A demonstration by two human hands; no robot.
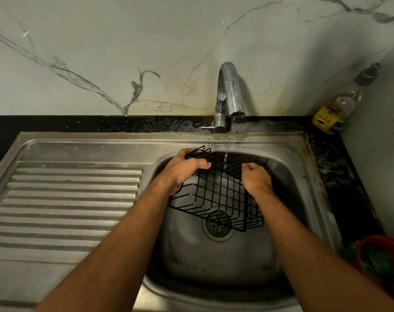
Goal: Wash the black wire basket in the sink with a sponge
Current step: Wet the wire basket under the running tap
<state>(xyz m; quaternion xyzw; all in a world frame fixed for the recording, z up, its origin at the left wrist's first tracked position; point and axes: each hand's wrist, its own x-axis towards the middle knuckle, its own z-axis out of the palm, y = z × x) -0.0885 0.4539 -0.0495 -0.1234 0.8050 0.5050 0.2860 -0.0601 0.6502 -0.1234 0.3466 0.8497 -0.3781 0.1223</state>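
Marble-veined wall backs a steel sink (308, 176) set in a black desk (331, 158). Over the bowl, the black wire basket (216, 197) is held tilted under a thin stream from the tap (228, 91). The left hand (182, 170) clenches its far left rim; the right hand (256, 179) grasps its right side. A soap bottle (335, 109) stands far right.
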